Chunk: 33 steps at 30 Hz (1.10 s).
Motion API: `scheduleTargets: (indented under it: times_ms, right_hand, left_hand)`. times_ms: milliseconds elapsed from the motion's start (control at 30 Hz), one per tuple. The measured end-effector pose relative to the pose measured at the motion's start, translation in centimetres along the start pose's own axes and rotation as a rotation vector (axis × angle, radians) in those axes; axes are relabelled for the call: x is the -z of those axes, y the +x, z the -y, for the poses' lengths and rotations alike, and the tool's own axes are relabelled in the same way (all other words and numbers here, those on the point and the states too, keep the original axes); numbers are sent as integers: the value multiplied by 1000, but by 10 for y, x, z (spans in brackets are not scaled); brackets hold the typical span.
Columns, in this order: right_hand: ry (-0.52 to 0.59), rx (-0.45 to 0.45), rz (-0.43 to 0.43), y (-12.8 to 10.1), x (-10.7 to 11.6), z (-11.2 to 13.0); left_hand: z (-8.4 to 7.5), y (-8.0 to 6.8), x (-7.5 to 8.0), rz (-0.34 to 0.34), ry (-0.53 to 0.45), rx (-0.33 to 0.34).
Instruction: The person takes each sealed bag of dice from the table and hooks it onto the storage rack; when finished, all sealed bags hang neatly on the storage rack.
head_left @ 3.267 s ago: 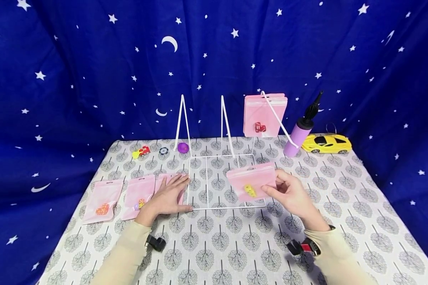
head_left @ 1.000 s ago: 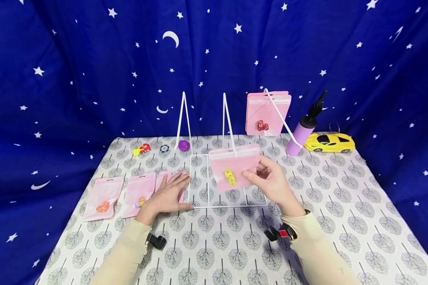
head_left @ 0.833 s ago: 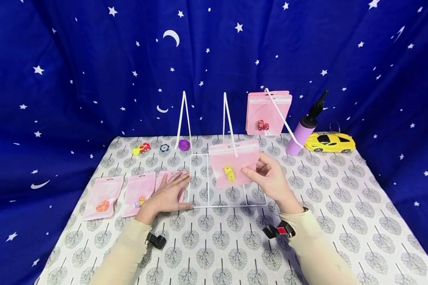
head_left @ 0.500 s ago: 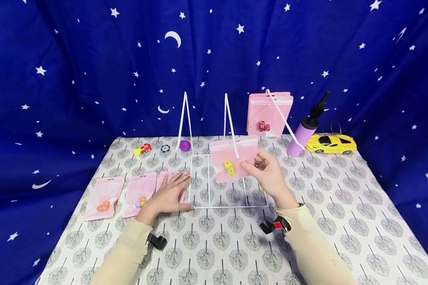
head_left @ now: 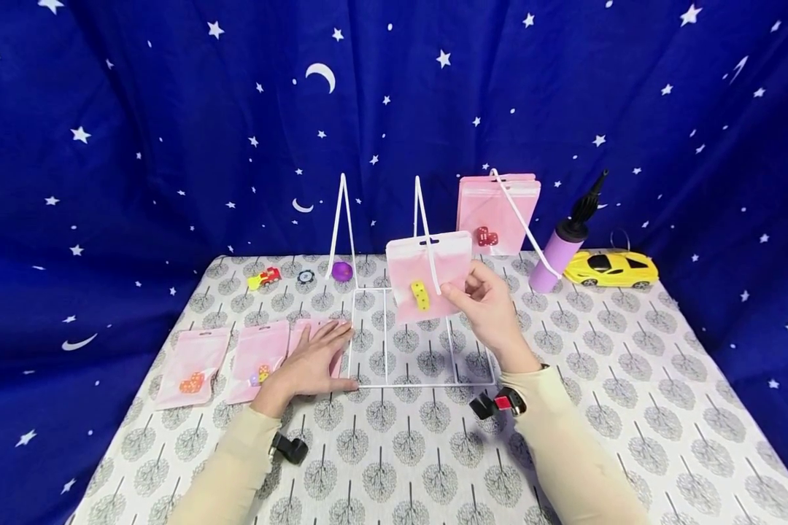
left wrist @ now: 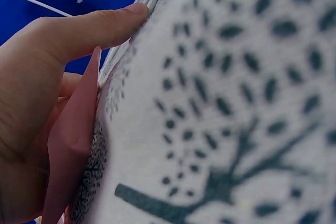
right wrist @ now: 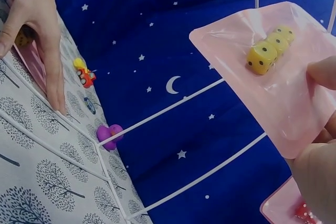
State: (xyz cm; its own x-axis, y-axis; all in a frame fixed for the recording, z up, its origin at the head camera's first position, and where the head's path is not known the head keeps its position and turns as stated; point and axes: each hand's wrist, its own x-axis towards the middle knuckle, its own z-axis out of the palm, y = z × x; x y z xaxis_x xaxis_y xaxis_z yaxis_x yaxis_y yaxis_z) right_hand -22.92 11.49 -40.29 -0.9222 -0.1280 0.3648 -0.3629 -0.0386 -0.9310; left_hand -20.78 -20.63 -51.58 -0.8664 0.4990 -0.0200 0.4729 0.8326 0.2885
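Observation:
My right hand (head_left: 492,306) pinches the lower right edge of a pink zip bag (head_left: 403,266) with yellow dice (head_left: 420,294) inside. The bag stands upright at the middle prong (head_left: 433,266) of a white wire rack. That prong crosses the bag's front from its hang hole and appears to run through it. My left hand (head_left: 311,362) lies spread over another pink bag (head_left: 300,332), mostly hidden, with fingertips and thumb at the rack's base frame (head_left: 400,385). In the right wrist view, the held bag (right wrist: 262,98) shows the dice in a row.
Pink bags with red dice (head_left: 499,208) hang on the right prong. Two more bags, one with orange dice (head_left: 193,368) and one with mixed dice (head_left: 256,362), lie left. A purple pump (head_left: 554,255), yellow car (head_left: 611,270), small toy vehicle (head_left: 265,278) and purple toy (head_left: 342,272) stand behind.
My right hand has carried the yellow-dice bag left to the middle prong, then upward and back along it. The left hand has stayed in place.

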Motion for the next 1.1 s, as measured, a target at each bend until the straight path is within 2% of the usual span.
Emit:
scheduleTargets:
  times_ms: [400,1100]
  right_hand:
    - [-30,12,-43,13,-4,-8]
    - [20,-80,-41,36,-9,-16]
  left_hand:
    - [1,0,0,-1,10,-1]
    - [-1,-1,0,5,22,-7]
